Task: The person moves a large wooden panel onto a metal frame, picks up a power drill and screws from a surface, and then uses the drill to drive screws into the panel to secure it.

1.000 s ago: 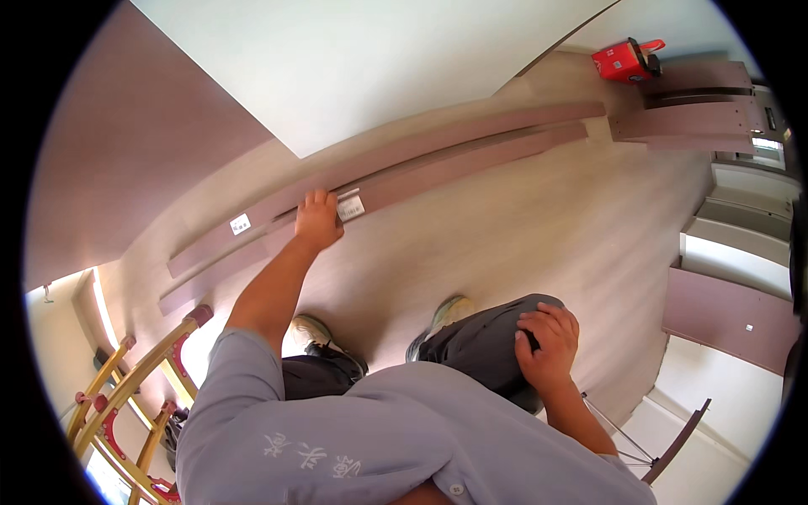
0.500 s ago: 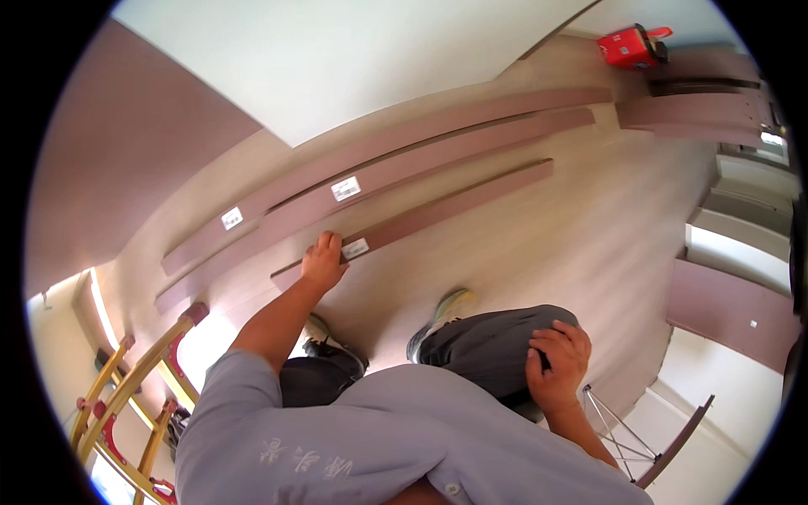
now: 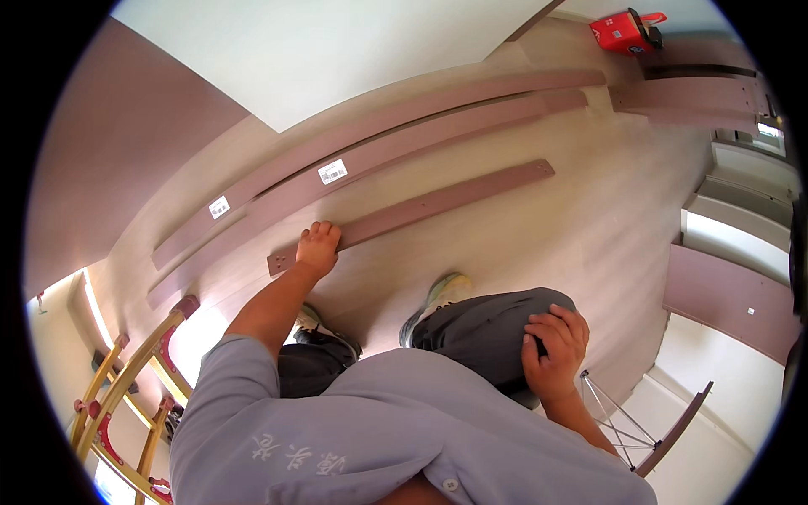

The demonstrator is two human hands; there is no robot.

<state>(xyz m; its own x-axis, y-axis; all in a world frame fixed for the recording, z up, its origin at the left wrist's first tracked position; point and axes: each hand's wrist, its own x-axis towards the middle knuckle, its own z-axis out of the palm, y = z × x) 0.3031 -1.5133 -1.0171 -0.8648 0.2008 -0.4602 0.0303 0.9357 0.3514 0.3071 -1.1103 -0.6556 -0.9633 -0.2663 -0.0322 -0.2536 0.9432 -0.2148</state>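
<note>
A short, narrow mauve-brown board (image 3: pixel 425 204) lies on the floor in front of me, with small drilled holes near both ends. My left hand (image 3: pixel 319 246) grips it close to its left end, fingers curled over the far edge and the palm across its face. Resting on my right knee, my right hand (image 3: pixel 555 349) holds nothing, its fingers loosely bent and the thumb apart. Past the short board lie two longer mauve boards, the nearer one (image 3: pixel 404 153) and the farther one (image 3: pixel 278 174), side by side, each with a white label.
A large white panel (image 3: pixel 320 59) stands beyond the boards, beside a mauve panel (image 3: pixel 135 151). A yellow ladder (image 3: pixel 135 370) is at my left. Far right are a red bag (image 3: pixel 619 34) and more mauve boards (image 3: pixel 686 98). A thin-legged stool (image 3: pixel 673 429) stands behind my right arm.
The short board has turned over under my left hand: its labelled side and dark edge are out of sight, and the drilled face shows. My right hand stays on the knee.
</note>
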